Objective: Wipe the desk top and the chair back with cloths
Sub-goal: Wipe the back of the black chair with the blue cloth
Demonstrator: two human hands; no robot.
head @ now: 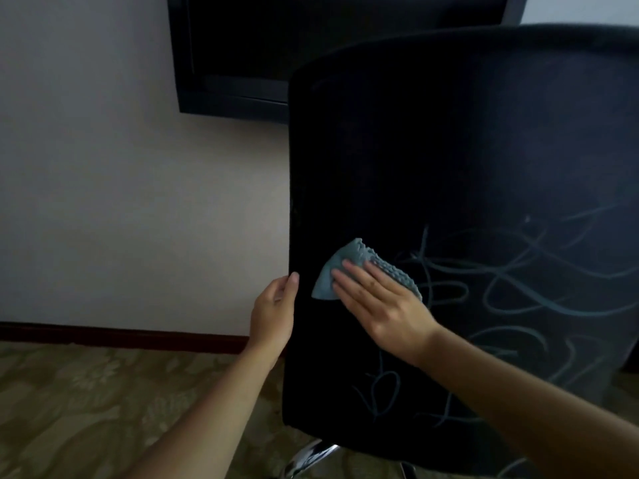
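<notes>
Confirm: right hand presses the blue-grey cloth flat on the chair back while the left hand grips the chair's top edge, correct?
Not quite. The head view shows the left hand gripping the chair back's left side edge, not the top. The right hand does press the cloth flat.

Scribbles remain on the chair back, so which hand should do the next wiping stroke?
The right hand: it already presses the grey-blue cloth flat on the black chair back, beside the pale scribbles. The left hand only grips the edge.
</notes>
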